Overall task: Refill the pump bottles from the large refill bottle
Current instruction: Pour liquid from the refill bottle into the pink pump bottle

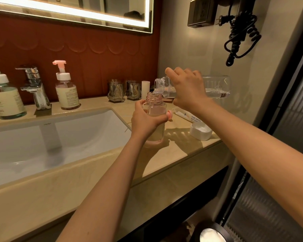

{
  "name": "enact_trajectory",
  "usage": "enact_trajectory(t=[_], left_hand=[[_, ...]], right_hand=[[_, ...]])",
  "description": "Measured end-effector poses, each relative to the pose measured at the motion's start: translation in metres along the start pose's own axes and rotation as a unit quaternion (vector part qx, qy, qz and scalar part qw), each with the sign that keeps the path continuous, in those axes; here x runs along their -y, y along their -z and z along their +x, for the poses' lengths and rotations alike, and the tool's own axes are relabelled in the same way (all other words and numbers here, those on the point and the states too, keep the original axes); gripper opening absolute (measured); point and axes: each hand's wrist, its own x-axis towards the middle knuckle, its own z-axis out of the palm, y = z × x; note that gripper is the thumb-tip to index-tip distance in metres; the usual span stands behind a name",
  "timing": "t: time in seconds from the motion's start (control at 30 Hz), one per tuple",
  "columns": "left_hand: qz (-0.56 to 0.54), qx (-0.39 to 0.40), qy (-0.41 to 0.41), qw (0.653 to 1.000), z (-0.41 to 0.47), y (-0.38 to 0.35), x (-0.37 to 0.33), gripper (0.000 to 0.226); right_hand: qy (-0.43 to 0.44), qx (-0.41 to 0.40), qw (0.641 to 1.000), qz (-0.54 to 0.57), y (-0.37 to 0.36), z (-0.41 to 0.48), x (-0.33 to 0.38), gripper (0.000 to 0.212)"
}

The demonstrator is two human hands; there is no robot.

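My right hand grips the large clear refill bottle, tipped on its side with its open mouth over the neck of an open pink pump bottle. Clear liquid runs from the mouth into that neck. My left hand grips the pink bottle's body, which stands upright on the counter right of the sink. A pink pump head pokes out beside my left fingers. Another pink pump bottle with its pump on stands behind the sink. Green pump bottles stand at far left.
A white cap lies on the beige counter near a wet-wipes pack. Two glass tumblers and a white tube stand at the back. The chrome tap overlooks the white sink. A hairdryer cord hangs on the right wall.
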Motion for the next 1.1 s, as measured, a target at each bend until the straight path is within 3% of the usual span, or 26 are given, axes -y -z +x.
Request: enact_trajectory(t=[1.1], left_hand=[[-0.004, 0.001, 0.004, 1.0, -0.0004, 0.0, -0.0009, 0.097]], right_hand=[[-0.004, -0.002, 1.0, 0.006, -0.0011, 0.0003, 0.0003, 0.072]])
